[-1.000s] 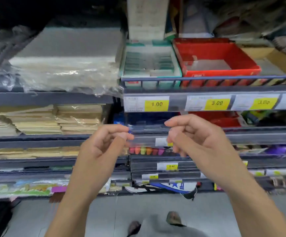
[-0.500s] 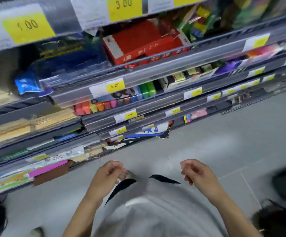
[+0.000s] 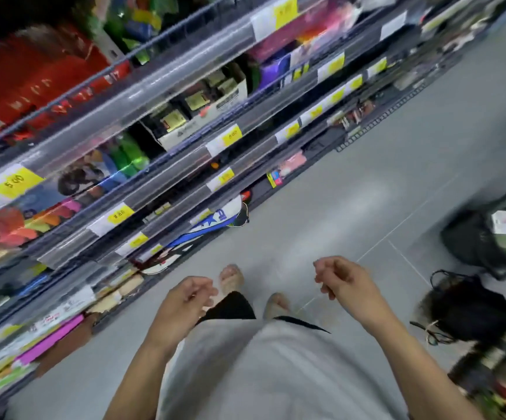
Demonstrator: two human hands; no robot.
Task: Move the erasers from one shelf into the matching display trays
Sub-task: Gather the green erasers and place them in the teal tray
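My left hand (image 3: 185, 301) hangs low in front of my grey shirt, fingers loosely curled, holding nothing that I can see. My right hand (image 3: 344, 278) is also low and loosely curled, empty, over the grey floor. Both are well away from the shelves. A row of colourful erasers (image 3: 30, 221) in orange, red, yellow and pink sits behind a clear shelf front at the far left. The view is blurred and tilted.
Tiered shelves with yellow price tags (image 3: 15, 183) run diagonally across the upper left. Red boxes (image 3: 33, 86) fill the top shelf. A dark basket with goods (image 3: 494, 237) and a black bag (image 3: 469, 301) stand on the floor at the right. My feet (image 3: 232, 278) show below.
My hands dropped from the shelf front to waist height. The view swung downward and to the right, toward the floor and lower shelves.
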